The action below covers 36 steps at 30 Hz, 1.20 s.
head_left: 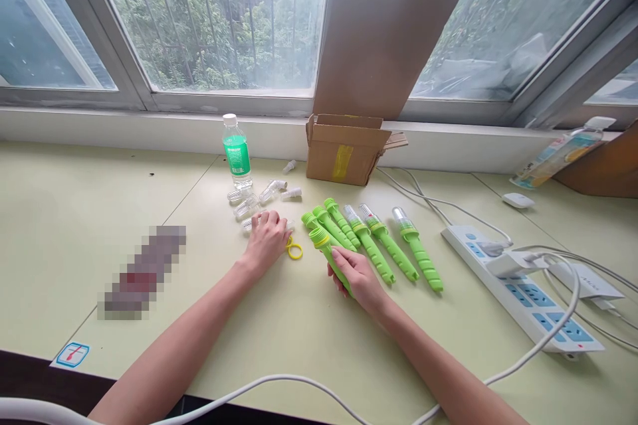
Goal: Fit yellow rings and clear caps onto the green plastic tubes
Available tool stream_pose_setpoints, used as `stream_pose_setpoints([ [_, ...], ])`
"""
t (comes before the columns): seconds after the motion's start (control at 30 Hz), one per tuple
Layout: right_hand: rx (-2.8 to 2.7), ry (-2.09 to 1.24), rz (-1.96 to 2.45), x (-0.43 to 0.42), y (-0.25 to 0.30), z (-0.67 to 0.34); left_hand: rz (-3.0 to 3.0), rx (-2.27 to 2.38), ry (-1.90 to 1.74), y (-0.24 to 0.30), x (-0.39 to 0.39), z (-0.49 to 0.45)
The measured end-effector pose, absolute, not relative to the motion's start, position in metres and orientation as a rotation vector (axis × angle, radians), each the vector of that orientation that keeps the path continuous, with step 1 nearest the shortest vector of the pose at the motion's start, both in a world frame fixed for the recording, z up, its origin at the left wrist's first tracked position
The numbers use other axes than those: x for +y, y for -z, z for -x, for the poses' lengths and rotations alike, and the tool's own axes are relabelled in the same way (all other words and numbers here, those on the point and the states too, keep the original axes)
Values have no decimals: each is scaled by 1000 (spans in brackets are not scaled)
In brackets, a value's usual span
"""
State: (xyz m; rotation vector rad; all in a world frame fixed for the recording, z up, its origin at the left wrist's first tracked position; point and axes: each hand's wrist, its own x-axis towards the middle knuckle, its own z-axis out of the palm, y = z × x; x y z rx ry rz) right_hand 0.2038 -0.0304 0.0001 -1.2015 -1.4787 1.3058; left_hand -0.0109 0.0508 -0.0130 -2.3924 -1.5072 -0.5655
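My right hand (pixel 356 275) is wrapped round a green plastic handle (pixel 325 247) with a threaded open top and a yellow ring at its neck. To the left, my left hand (pixel 269 239) reaches down with curled fingers among clear plastic caps (pixel 248 208); a clear piece shows at its fingertips, mostly hidden by them. Beside those fingers lie yellow rings (pixel 295 252). Several more uncapped green handles (pixel 335 228) rest just beyond my right hand. Further right are three green handles with clear caps fitted (pixel 419 249).
A water bottle with a green label (pixel 236 153) stands behind the clear caps. An open cardboard box (pixel 343 149) sits against the sill. At the right lies a white power strip (pixel 518 292) with plugs and cables. A white cable (pixel 279 378) crosses the front edge.
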Motion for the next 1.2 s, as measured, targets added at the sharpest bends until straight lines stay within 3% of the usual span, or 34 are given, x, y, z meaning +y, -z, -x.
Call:
stream_pose_setpoints([
  [0.67,-1530,-1270,1237,-31,2,-204,2376,-1239,958,-1,35,3],
  [1.2,-1888,-819,1236,-35,-5,-200,2436,-1198,1402,-6,26,7],
])
